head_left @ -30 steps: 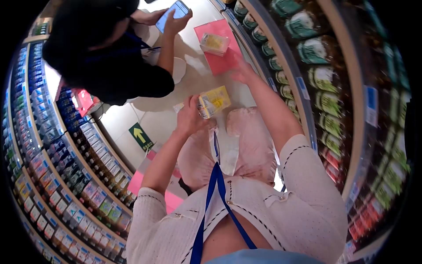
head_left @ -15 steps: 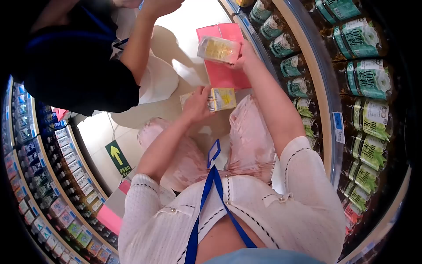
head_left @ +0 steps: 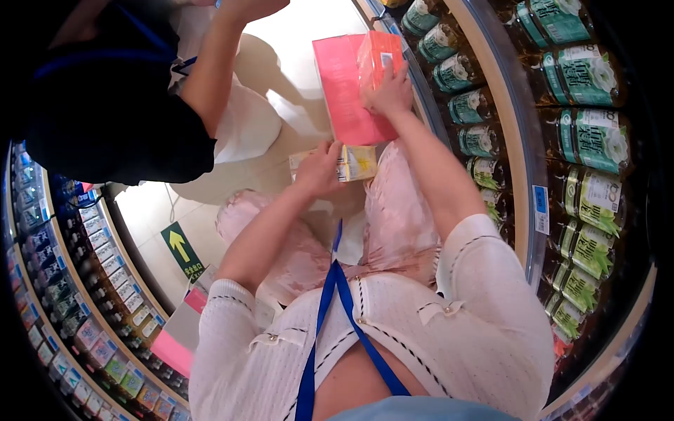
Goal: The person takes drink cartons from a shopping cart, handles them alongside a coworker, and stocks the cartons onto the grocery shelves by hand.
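**Left hand grips yellow pack, right hand on orange piece at pink box**

The left hand [head_left: 319, 170] is closed around a yellow pack [head_left: 360, 163], which shows on both sides of the fingers, just ahead of the person's knees. The right hand [head_left: 390, 92] is farther forward, its fingers spread on an orange piece [head_left: 375, 57] at the right side of a pink box [head_left: 338, 90]; whether it grips the piece or only rests there, I cannot tell, nor whether the piece is a flap or a separate pack. The yellow pack lies near the box's closer end. Its print is too small to read; the orange piece bears 1 white label, also unreadable.

To the right, shelves hold rows of bottles. Those with teal labels [head_left: 583, 76] read "茉莉"; the ones below have light green labels [head_left: 595, 198]. A blue-and-white price tag [head_left: 540, 209] hangs on the shelf edge. On the floor at left, a green sign [head_left: 182, 249] shows 1 yellow arrow above "安全出口". Beyond it stand more stocked shelves [head_left: 116, 256]. A co-worker [head_left: 119, 105] in dark clothing is at upper left.
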Tool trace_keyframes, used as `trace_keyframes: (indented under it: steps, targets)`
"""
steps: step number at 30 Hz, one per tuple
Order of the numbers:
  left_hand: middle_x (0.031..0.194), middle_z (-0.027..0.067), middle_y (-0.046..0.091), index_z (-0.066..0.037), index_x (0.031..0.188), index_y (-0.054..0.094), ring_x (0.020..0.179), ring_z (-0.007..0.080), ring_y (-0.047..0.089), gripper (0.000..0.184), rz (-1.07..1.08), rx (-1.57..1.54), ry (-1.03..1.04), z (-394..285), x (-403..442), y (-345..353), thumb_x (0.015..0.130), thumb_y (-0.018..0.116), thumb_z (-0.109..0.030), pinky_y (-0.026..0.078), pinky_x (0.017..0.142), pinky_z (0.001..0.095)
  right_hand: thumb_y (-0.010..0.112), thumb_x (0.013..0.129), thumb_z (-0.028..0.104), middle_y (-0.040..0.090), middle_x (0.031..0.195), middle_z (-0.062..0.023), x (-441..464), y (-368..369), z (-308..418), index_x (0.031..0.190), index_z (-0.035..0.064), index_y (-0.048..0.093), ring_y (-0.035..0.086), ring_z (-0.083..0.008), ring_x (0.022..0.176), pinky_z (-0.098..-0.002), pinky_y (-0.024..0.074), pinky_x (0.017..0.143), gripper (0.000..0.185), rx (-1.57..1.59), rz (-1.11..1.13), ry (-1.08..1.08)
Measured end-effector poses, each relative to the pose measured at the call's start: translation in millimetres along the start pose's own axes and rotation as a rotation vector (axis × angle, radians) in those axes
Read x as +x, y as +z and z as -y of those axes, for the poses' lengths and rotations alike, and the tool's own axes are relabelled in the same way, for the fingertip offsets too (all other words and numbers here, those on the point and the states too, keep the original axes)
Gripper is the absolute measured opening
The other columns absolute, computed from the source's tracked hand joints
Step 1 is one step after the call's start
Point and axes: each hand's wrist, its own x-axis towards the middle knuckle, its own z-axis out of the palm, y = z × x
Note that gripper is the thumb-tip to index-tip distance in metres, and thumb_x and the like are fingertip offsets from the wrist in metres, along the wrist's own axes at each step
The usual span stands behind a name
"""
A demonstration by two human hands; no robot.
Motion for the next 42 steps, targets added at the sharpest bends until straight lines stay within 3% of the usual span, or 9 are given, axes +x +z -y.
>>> trace_keyframes:
  steps: [6, 9, 12, 19, 31, 34, 37, 41, 42]
  targets:
    - [0.107, 0.0168, 0.046, -0.009, 0.121, 0.034, 0.089, 0.0366, 0.055, 0.078, 0.042, 0.003, -0.030, 1, 0, 0, 0.056, 0.072, -0.026, 0.047, 0.072, 0.0436, 0.055, 0.070, 0.057, 0.015, 0.138, -0.0271, 23, -28, 0, 0.133, 0.0033, 0.027, 0.032, -0.0414, 0.117, -0.0500, 0.0262, 0.097, 0.087, 0.079, 0.135, 0.024]
    - [0.107, 0.0170, 0.047, -0.009, 0.121, 0.034, 0.088, 0.0365, 0.055, 0.079, 0.056, 0.039, -0.028, 4, 1, -2, 0.055, 0.073, -0.026, 0.048, 0.072, 0.0435, 0.050, 0.074, 0.058, 0.020, 0.137, -0.0252, 29, -63, 9, 0.132, 0.0025, 0.028, 0.025, -0.0383, 0.125, -0.0496, 0.0204, 0.100, 0.084, 0.236, -0.570, -0.193]
    - [0.107, 0.0172, 0.047, -0.009, 0.120, 0.034, 0.089, 0.0364, 0.055, 0.077, 0.096, 0.067, -0.049, 3, 4, -6, 0.055, 0.073, -0.026, 0.048, 0.073, 0.0435, 0.047, 0.077, 0.056, 0.022, 0.138, -0.0214, 20, -22, 2, 0.132, 0.0015, 0.028, 0.020, -0.0342, 0.129, -0.0491, 0.0188, 0.102, 0.080, -0.266, -0.242, -0.216]
    - [0.108, 0.0165, 0.047, -0.008, 0.118, 0.036, 0.090, 0.0357, 0.055, 0.074, 0.107, 0.081, -0.046, 2, 8, -5, 0.056, 0.073, -0.024, 0.047, 0.074, 0.0436, 0.046, 0.077, 0.057, 0.029, 0.137, -0.0161, 22, -21, 0, 0.129, 0.0010, 0.033, 0.022, -0.0311, 0.128, -0.0481, 0.0199, 0.101, 0.077, 0.025, -0.319, -0.172]
    - [0.105, 0.0155, 0.049, -0.007, 0.115, 0.038, 0.087, 0.0358, 0.056, 0.069, 0.056, 0.098, -0.044, 10, -3, -6, 0.058, 0.071, -0.024, 0.048, 0.073, 0.0442, 0.046, 0.078, 0.053, 0.032, 0.134, -0.0190, -15, -20, -8, 0.124, -0.0026, 0.039, 0.026, -0.0316, 0.126, -0.0428, 0.0274, 0.099, 0.072, -0.203, -0.239, -0.398]
    - [0.104, 0.0155, 0.049, -0.007, 0.115, 0.038, 0.086, 0.0359, 0.056, 0.069, 0.055, 0.109, -0.042, 12, -10, -9, 0.057, 0.072, -0.025, 0.048, 0.072, 0.0443, 0.047, 0.080, 0.046, 0.044, 0.123, -0.0213, -56, -20, 6, 0.112, -0.0013, 0.050, 0.043, -0.0340, 0.113, -0.0424, 0.0363, 0.092, 0.057, -0.056, 0.435, -0.338]
    - [0.102, 0.0155, 0.050, -0.007, 0.115, 0.038, 0.086, 0.0362, 0.056, 0.070, 0.108, 0.152, -0.038, 12, -10, -13, 0.056, 0.072, -0.025, 0.048, 0.070, 0.0445, 0.049, 0.079, 0.038, 0.056, 0.103, -0.0219, -48, 55, -33, 0.095, 0.0009, 0.057, 0.056, -0.0361, 0.091, -0.0446, 0.0430, 0.081, 0.041, 0.069, 0.138, -0.257]
    - [0.101, 0.0154, 0.050, -0.007, 0.115, 0.038, 0.085, 0.0360, 0.057, 0.071, 0.100, 0.149, -0.014, 17, -14, -8, 0.055, 0.072, -0.027, 0.048, 0.070, 0.0444, 0.051, 0.077, 0.033, 0.054, 0.108, -0.0183, -48, -40, 29, 0.095, 0.0053, 0.057, 0.048, -0.0351, 0.106, -0.0432, 0.0408, 0.085, 0.034, 0.145, 0.393, -0.334]
    - [0.101, 0.0154, 0.050, -0.007, 0.115, 0.038, 0.085, 0.0359, 0.057, 0.071, 0.113, 0.144, -0.015, 18, -14, -8, 0.055, 0.072, -0.027, 0.048, 0.070, 0.0442, 0.053, 0.075, 0.036, 0.052, 0.112, -0.0186, -46, -44, 27, 0.101, 0.0057, 0.054, 0.045, -0.0351, 0.109, -0.0426, 0.0398, 0.087, 0.040, 0.161, 0.214, -0.307]
